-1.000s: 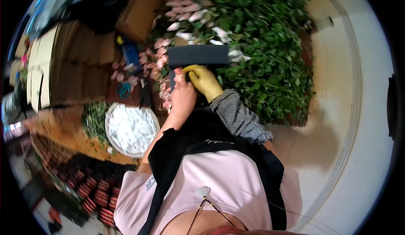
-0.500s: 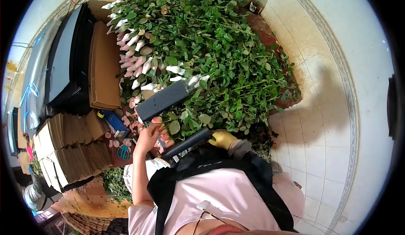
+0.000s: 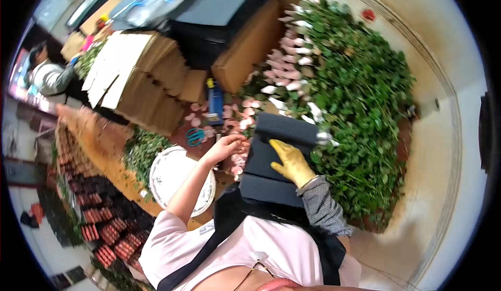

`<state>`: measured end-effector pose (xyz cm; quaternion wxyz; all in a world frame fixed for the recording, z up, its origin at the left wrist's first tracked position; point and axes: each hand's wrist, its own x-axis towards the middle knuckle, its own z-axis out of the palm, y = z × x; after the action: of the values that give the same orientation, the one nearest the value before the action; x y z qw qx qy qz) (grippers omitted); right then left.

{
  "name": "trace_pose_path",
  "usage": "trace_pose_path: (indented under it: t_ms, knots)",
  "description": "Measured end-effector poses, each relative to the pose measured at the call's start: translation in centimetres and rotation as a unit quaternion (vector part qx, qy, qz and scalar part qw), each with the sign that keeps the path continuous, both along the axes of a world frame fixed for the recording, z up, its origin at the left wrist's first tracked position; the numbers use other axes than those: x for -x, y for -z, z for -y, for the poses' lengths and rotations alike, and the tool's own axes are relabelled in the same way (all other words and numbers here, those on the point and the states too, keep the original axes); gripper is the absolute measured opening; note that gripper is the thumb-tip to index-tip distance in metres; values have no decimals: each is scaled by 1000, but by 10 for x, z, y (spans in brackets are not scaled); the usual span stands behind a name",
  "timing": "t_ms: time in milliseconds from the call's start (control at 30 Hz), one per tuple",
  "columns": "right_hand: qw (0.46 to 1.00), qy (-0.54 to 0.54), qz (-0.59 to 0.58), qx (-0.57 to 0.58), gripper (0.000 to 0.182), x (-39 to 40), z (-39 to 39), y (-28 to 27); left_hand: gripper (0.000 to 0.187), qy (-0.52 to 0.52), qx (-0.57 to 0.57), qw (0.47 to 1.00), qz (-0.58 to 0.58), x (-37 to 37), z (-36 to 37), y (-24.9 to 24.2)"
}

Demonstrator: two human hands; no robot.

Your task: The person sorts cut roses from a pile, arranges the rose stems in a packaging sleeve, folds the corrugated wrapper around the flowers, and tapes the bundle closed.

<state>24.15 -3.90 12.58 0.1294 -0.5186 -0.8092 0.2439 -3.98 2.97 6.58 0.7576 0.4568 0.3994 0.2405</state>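
A black ribbed sheet (image 3: 271,158) lies folded in panels in front of my body. My right hand (image 3: 293,164), in a yellow glove, rests on its middle panel with thumb and fingers apart. At the sheet's left edge is my bare left hand (image 3: 229,147), fingers bent and pressed together; what they hold, if anything, is hidden. Just left of the sheet lie loose pink petals (image 3: 242,119). Beyond and to the right is a large heap of leafy rose stems (image 3: 360,108), with pink and white sleeved heads (image 3: 287,66) along its left side.
Teal scissors (image 3: 195,137) and a blue tool (image 3: 215,103) lie left of the petals. A white round container (image 3: 177,179) stands beside my left forearm. Cardboard stacks (image 3: 141,77) and black sheets (image 3: 224,4) stand farther back. Another person (image 3: 49,74) is at the far left.
The view has turned leftward. The black sheet now shows its middle panel facing up, and my gloved right hand has moved from its lower edge onto it. My left hand stays near its left edge.
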Motion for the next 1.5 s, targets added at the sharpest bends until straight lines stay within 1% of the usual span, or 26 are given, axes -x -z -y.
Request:
trace_pose_path:
  t_ms: [67,100,167,233,300,367,400,433,500,567,600,633,733,833,867,900,1033,1100,1133,1167,1233,1300,1367,1433,1467,1500]
  knots:
    - [992,14,125,-28,81,8,-7,10,30,-77,-16,997,-7,30,-5,-4]
    - [989,4,135,-56,81,10,-10,10,27,-109,-45,993,-16,47,-11,-7]
    - [979,20,198,35,77,24,-20,-7,22,-167,-257,917,-256,76,-31,-16]
    - [976,28,216,27,74,30,-23,-7,20,-286,-318,858,-284,94,-65,-14]
    - [971,38,234,33,73,33,-21,-7,31,-306,-363,779,-410,107,-108,-5]
    - [976,45,212,39,72,34,-21,-9,45,-293,-380,698,-531,108,-148,13]
    - [979,41,193,40,71,32,-20,-11,60,-250,-296,729,-564,103,-160,8]
    - [981,41,186,24,69,31,-18,-13,84,-146,-210,734,-629,98,-178,5]
    - [984,45,170,14,70,29,-17,-7,96,-132,-179,675,-704,82,-189,8]
    - [982,54,174,41,71,29,-17,-4,103,-118,-184,642,-734,84,-199,26]
    - [983,55,170,36,70,29,-17,-3,103,-133,-174,654,-724,82,-199,22]
    - [984,57,164,31,70,28,-16,-2,91,-179,-223,631,-721,83,-194,26]
    - [987,69,138,37,68,24,-16,-3,91,-164,-215,639,-720,82,-179,-5]
    - [996,72,50,2,62,18,-14,6,86,-216,-233,645,-695,83,-142,-37]
    - [996,85,29,20,60,15,-13,10,81,-239,-204,774,-549,95,-131,-34]
    - [996,86,13,7,60,13,-12,14,76,-253,-164,873,-382,105,-118,-32]
    - [996,87,8,1,59,11,-10,21,56,-206,9,970,-133,125,-42,-34]
    - [996,91,15,-6,58,11,-10,23,53,-233,18,972,16,113,2,-28]
    - [995,97,16,-1,58,13,-10,20,72,-165,25,984,58,108,17,-33]
    - [995,94,31,-8,58,15,-10,16,65,-154,41,981,110,107,29,-15]
    - [994,81,65,-31,57,17,-11,17,53,-45,77,996,17,80,34,-32]
    - [992,84,87,-26,52,21,-11,13,40,38,157,985,58,43,29,-51]
    - [990,84,98,-52,45,21,-13,24,31,80,185,979,29,21,24,-15]
    - [992,94,28,-74,39,23,-16,41,25,78,224,969,63,-10,20,1]
    - [995,75,64,-35,39,17,-13,42,24,78,199,976,34,-22,16,13]
    - [994,57,97,3,39,13,-12,38,23,75,101,992,-27,-35,17,16]
